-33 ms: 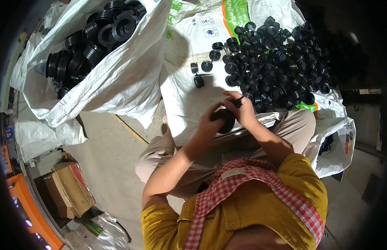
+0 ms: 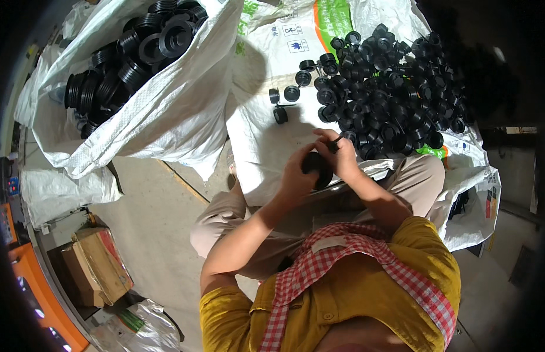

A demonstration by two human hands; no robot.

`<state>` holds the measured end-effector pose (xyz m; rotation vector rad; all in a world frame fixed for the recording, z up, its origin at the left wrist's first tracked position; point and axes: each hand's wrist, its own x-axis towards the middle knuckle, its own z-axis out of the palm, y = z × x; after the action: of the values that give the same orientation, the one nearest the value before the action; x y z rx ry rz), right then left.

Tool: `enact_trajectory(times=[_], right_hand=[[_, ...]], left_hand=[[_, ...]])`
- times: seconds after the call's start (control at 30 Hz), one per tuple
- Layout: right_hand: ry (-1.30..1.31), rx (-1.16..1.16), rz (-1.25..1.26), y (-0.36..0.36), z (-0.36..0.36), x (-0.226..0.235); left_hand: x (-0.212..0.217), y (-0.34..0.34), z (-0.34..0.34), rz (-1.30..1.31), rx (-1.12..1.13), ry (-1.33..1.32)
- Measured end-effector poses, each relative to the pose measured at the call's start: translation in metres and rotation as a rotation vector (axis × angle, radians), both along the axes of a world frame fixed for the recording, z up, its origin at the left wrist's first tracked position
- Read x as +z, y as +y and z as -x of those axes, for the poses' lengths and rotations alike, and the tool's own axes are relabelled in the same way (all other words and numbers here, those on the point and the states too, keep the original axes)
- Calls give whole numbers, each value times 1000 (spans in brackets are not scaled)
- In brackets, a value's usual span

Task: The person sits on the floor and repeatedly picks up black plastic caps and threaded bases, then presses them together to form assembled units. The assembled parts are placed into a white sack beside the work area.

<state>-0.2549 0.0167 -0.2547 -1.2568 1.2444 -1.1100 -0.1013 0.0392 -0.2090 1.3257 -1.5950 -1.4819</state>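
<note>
My left hand (image 2: 295, 175) cups a black round plastic part (image 2: 318, 168) over my lap. My right hand (image 2: 344, 157) is against the same part, its fingertips pinching a small black piece (image 2: 334, 144) at the part's upper edge. Just beyond my hands lies a heap of several small black round parts (image 2: 390, 88) on a white woven sack sheet (image 2: 258, 126). A few loose black parts (image 2: 284, 97) lie apart at the heap's left side.
At the upper left stands an open white woven sack (image 2: 167, 111) filled with larger black rings (image 2: 137, 53). A cardboard box (image 2: 99, 267) and an orange object (image 2: 26, 293) sit at the lower left on the concrete floor. More white bags (image 2: 475, 202) are at my right knee.
</note>
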Motion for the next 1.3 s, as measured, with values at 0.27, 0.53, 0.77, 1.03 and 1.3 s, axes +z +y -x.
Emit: enact_trajectory(times=[0.27,0.53,0.77,1.03,1.3], right_hand=[[853,-376,266,-91,89,-92],[1402,324,36,-124,100,-117],[1048,265,319,-65,93,-48],[433,496,756,7,47,62],[-494,605,-755,25,45,48]], left_hand=[[78,0,-46,934,5,-426],[282,-69,-188,1570,739,-1276],[196,-12,-92,1171,371,-493],[20,-22,-33,-644,-159,318],[41,-14,-28,1054,-493,-259]])
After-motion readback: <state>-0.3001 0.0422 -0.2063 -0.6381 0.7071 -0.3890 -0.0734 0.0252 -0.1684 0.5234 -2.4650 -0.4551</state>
